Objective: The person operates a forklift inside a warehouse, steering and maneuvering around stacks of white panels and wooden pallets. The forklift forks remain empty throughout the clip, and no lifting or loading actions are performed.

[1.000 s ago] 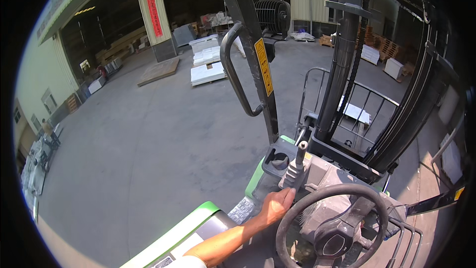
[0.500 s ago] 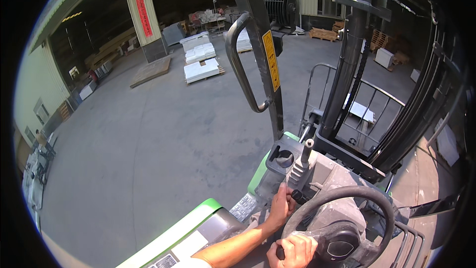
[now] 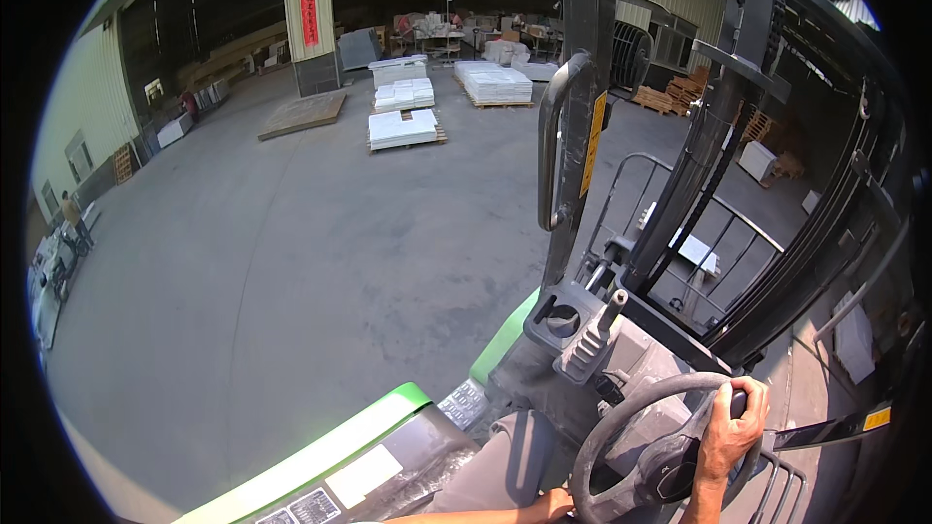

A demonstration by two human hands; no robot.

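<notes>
My right hand (image 3: 735, 435) is closed around the black knob (image 3: 740, 404) on the right part of the steering wheel (image 3: 633, 405). Its forearm rises from the lower edge. Low in the view, my left hand (image 3: 556, 505) is beside the wheel's lower left rim, next to my grey trouser leg (image 3: 508, 466); the rim hides its fingers. Ahead of the wheel stands a lever (image 3: 614, 311) with a ribbed grey boot, beside a cup holder (image 3: 561, 318). A dark stalk (image 3: 609, 387) sits left of the steering column.
A black post (image 3: 580, 126) with a grab handle (image 3: 549, 141) rises ahead; the mast (image 3: 694, 175) stands right of it. White slabs on pallets (image 3: 403, 128) and a flat wooden platform (image 3: 303, 116) lie across the yard. A person (image 3: 74, 216) stands far left.
My left hand has left the stalk and dropped back beside the wheel. My right hand has carried the knob round from the wheel's lower left to its right side. The view has turned left.
</notes>
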